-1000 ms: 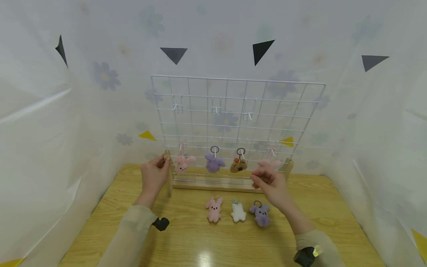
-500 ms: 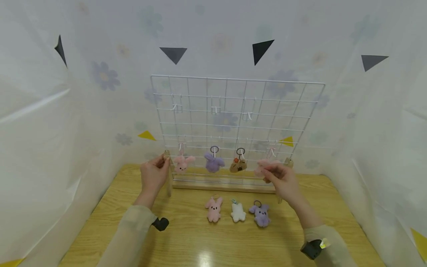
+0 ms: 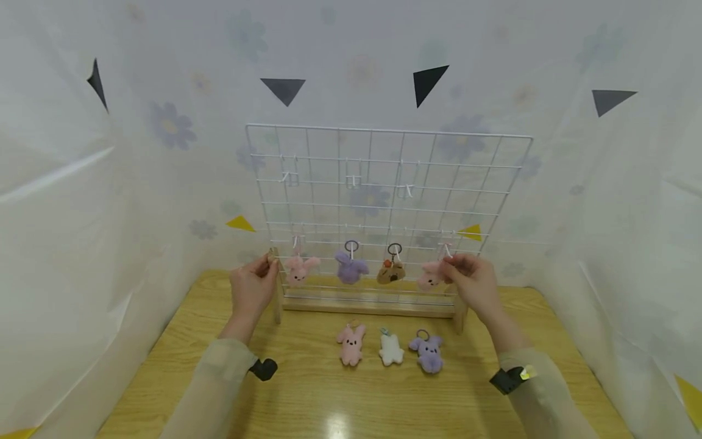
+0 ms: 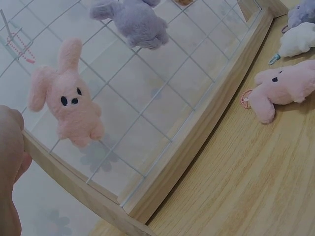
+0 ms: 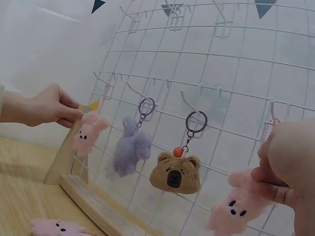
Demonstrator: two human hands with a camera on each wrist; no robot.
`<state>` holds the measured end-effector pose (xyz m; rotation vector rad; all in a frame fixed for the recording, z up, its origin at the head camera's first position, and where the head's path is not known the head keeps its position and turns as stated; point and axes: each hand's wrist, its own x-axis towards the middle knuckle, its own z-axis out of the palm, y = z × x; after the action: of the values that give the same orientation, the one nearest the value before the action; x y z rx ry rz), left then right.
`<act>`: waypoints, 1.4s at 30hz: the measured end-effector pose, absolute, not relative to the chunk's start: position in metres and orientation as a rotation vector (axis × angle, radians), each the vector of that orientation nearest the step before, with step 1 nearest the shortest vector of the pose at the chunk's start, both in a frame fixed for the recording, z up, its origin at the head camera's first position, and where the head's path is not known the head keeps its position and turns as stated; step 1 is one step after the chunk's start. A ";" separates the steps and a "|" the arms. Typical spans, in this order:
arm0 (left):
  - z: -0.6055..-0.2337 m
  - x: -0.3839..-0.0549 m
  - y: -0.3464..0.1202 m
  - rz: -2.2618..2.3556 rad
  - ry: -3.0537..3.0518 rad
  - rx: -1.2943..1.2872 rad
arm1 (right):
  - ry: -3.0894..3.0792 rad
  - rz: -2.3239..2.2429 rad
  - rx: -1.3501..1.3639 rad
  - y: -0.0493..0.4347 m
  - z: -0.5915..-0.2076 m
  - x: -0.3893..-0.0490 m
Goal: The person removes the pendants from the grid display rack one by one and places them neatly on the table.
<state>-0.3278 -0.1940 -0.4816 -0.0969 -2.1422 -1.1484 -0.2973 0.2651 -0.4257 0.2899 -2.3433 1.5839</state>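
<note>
- At the wire grid [image 3: 378,213], a person's right hand [image 3: 476,283] is pinching what appears to be an ear of the rightmost pink bunny [image 5: 229,214], thumb and fingers closing together on the plush.
- The bunny is hanging to the left of that hand, its long axis tilting, ears toward the fingers and body dropping down and away.
- Just above the fingertips, a pink strap [image 5: 268,131] is appearing to hang from a white hook [image 5: 273,105]; by judgement, the line between hand and hook is mattering most.
- The left hand [image 3: 253,286], well apart from the bunny, is gripping the grid's wooden post [image 4: 88,189] above the desk [image 3: 296,396].
</note>
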 end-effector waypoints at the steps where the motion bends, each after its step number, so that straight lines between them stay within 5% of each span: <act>1: -0.482 -0.328 -0.194 -1.149 -2.140 -0.098 | -2.335 1.575 0.282 0.266 -0.425 -0.299; 42: -0.480 -0.326 -0.194 -1.132 -2.126 -0.095 | -2.273 1.615 0.254 0.263 -0.399 -0.302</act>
<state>-0.3259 -0.1938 -0.4801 -0.0951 -2.1256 -1.1317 -0.3017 0.2627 -0.3990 0.2536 -2.2731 1.6151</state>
